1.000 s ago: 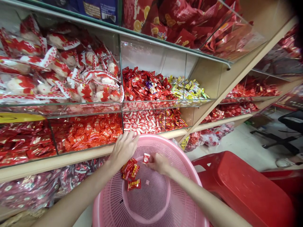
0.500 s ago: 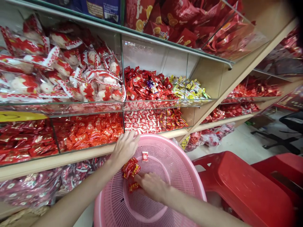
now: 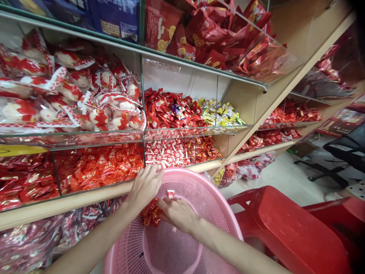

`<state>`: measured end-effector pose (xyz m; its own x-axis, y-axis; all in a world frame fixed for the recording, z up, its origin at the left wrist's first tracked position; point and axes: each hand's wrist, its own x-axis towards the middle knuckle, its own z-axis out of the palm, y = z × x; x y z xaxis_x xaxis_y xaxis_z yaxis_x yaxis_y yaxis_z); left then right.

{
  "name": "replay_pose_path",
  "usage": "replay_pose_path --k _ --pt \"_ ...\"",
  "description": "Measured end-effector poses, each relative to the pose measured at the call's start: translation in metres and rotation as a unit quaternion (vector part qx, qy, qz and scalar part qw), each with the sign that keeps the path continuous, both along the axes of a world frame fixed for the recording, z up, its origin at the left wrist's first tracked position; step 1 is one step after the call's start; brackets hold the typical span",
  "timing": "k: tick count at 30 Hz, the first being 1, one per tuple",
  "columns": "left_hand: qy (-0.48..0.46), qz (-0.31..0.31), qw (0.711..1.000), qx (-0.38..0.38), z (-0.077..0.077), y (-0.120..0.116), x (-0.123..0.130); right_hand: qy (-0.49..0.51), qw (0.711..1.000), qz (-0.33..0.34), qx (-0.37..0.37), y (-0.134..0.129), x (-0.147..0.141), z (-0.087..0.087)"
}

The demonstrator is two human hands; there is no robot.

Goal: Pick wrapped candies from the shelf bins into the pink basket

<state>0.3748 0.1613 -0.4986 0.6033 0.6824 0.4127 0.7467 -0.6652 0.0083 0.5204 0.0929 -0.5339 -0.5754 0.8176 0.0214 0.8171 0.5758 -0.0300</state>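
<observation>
A round pink plastic mesh basket [image 3: 219, 213] stands below and in front of me. My left hand [image 3: 146, 184] is closed over its far left rim, fingers curled across the edge. Inside the basket, my right hand [image 3: 178, 213] has its fingers bent together against a small heap of red-and-gold wrapped candies [image 3: 151, 213]. The fingertips are partly hidden among the wrappers. Just beyond the right hand lies a single red-and-white wrapped candy [image 3: 170, 194], resting against the mesh.
Shelf bins beyond the basket hold orange-red packets [image 3: 108, 163], red-and-white candies [image 3: 167, 152], yellow packets [image 3: 222, 110] and bagged round sweets [image 3: 71, 91]. Red plastic stools [image 3: 291, 228] stand at the right. A wooden shelf edge [image 3: 85, 199] runs behind the basket.
My right hand has moved up and left inside the basket, closer to the heap. The loose red candy that lay below the heap no longer shows separately. My left hand stays on the rim.
</observation>
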Motion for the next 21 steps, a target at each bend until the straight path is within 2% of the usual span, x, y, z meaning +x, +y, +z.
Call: replay_pose_path --k 3,6,9,11,15,18,21 --pt "-0.004 0.005 1.0 -0.001 -0.001 0.0 0.0 0.07 0.996 -0.056 -0.013 0.012 0.017 0.026" --pt "-0.002 0.009 1.0 -0.001 -0.001 -0.001 0.0 0.146 0.979 -0.144 0.018 0.039 0.045 0.052" --pt "0.001 0.008 1.0 -0.003 -0.001 0.0 0.0 0.153 0.96 -0.228 0.056 0.067 0.071 0.067" --pt "0.003 0.004 1.0 -0.005 -0.001 0.0 0.0 0.107 0.96 -0.255 0.05 0.08 0.081 0.069" --pt "0.0 -0.002 1.0 -0.008 -0.001 -0.001 0.0 0.056 0.965 -0.256 0.03 0.087 0.087 0.065" --pt "-0.003 0.002 1.0 -0.012 0.0 -0.002 0.0 0.123 0.959 -0.248 0.05 0.083 0.093 0.061" --pt "-0.004 0.0 1.0 -0.014 0.0 -0.001 0.0 0.273 0.931 -0.234 0.057 0.076 0.102 0.058"
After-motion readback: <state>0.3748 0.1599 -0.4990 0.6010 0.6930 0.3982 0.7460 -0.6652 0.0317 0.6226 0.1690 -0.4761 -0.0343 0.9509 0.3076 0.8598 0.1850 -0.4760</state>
